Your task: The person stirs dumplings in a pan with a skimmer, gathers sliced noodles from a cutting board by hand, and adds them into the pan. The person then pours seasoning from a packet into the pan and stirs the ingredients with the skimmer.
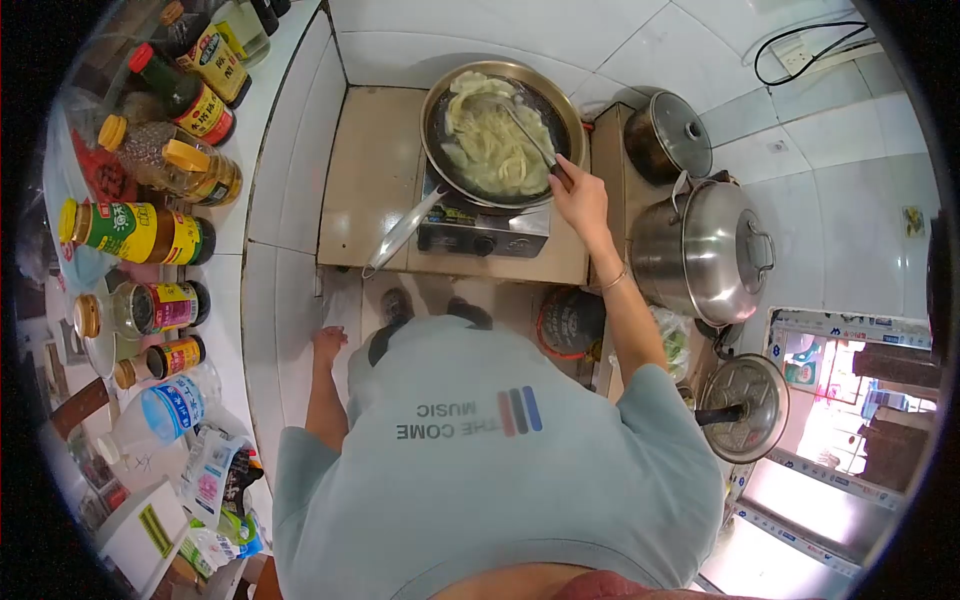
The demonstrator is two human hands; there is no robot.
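My right hand (580, 203) is closed around the dark handle of a thin metal cooking utensil (528, 133). Its far end disappears among pale yellow-green strips of food (490, 150) in a wide frying pan (432, 165); the utensil's head is hidden. The pan rests on a small single-burner stove (485, 238), and its silver handle (405, 232) points toward the front left. Down at my left side hangs my left hand (328, 343), near the tiled wall, with its fingers loosely bent and nothing visible in them.
Sauce and oil bottles (150, 232) line the ledge at left. To the right stand a dark lidded pot (668, 137) and a large steel pot (700, 250). Nearer me are a glass-lidded pan (745, 408) and a dark bin (570, 323) below the counter.
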